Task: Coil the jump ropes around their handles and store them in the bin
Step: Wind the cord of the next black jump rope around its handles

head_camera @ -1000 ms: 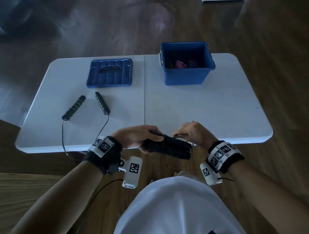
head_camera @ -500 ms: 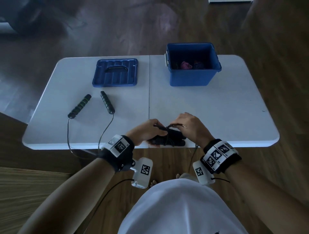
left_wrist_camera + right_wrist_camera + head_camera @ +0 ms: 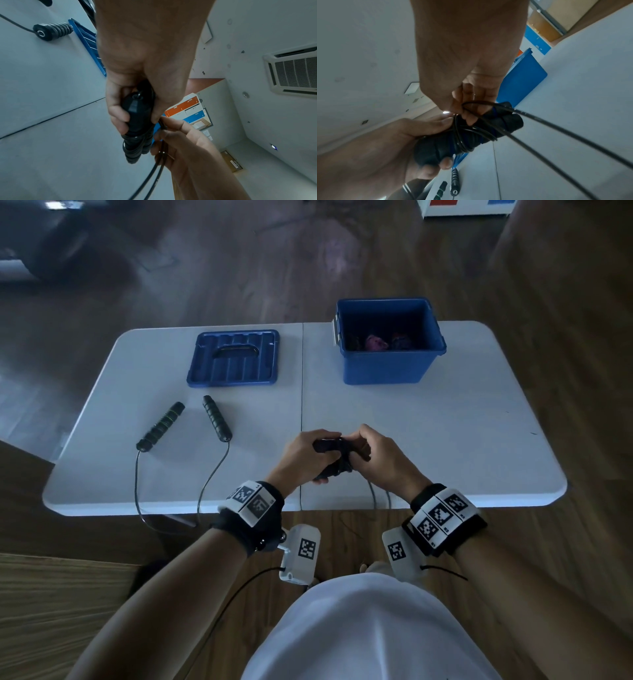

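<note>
My left hand is gripping the paired black handles | my right hand is pinching the cord, wraps lying round the handles | bin sitting beyond my right hand | second rope lying uncoiled off my left.

an indoor activity or training room, not a home: a white folding plastic table on a dark wood-plank floor, a ceiling cassette air-conditioner, and orange, blue and white lockers against a pale wall.
</note>
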